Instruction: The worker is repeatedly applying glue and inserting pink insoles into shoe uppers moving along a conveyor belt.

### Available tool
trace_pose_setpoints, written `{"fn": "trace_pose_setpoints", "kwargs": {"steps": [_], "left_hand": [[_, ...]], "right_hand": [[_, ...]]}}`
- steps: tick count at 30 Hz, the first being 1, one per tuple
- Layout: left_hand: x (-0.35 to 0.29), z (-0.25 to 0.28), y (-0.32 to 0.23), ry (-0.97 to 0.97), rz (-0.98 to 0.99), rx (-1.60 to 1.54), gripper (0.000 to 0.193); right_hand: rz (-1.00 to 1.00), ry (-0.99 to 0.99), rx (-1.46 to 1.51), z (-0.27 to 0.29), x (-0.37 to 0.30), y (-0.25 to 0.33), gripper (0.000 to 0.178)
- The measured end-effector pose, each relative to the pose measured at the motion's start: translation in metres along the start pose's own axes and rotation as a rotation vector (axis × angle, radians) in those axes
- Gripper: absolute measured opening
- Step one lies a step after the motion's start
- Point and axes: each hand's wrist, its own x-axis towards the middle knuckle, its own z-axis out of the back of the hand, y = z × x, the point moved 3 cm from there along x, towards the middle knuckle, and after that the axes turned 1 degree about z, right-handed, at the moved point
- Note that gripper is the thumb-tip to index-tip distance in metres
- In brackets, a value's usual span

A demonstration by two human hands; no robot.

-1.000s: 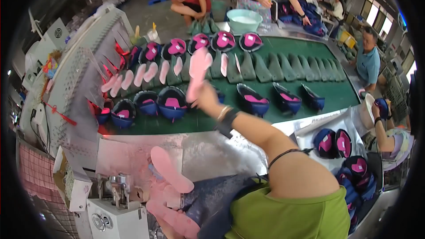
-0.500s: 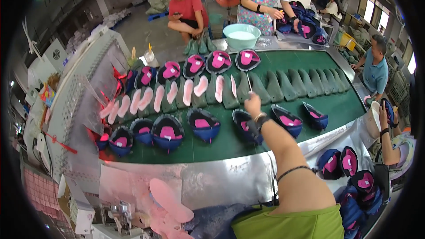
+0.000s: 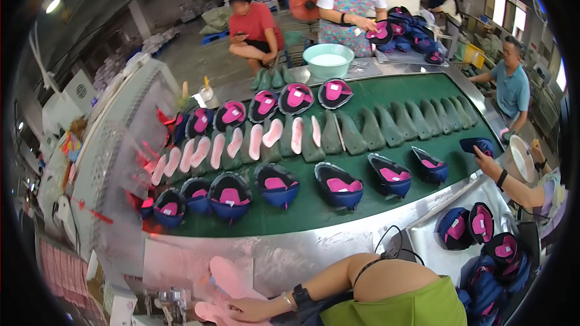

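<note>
My right hand reaches across to the lower left, its fingers closed on a pink insole. More pink insoles lie piled beside it on the metal ledge. My left hand is out of view. Beyond, a green belt carries a row of dark green shoe lasts. Pink insoles lie on the lasts to the left; one thin insole is seen edge-on at a last near the middle. Navy shoe uppers with pink linings stand along the near side, others along the far side.
A perforated pale machine housing bounds the left. Uppers are heaped at right, where a co-worker's hand holds one over the belt. Across stand a teal basin and an aproned person. Another person is far right.
My right hand has drawn back from the lasts at mid-belt to the insole pile, leaving a thin insole at a last. The co-worker's hand at right has moved over the belt with an upper.
</note>
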Motion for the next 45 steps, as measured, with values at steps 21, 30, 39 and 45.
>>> {"fn": "trace_pose_setpoints", "kwargs": {"steps": [21, 30, 39, 45], "left_hand": [[-0.048, 0.194, 0.115, -0.309, -0.052, 0.121, 0.036], [-0.022, 0.155, 0.096, -0.104, -0.056, 0.121, 0.046], [-0.025, 0.147, 0.075, -0.052, -0.052, 0.16, 0.044], [-0.04, 0.155, 0.07, -0.216, -0.039, 0.26, 0.036]], "right_hand": [[-0.116, -0.164, -0.088, -0.062, 0.166, -0.048, 0.034], [0.086, -0.171, -0.354, -0.011, 0.17, -0.007, 0.021], [-0.306, -0.188, -0.385, -0.046, 0.193, -0.039, 0.044], [0.338, -0.057, -0.741, -0.075, 0.22, -0.05, 0.027]]}}
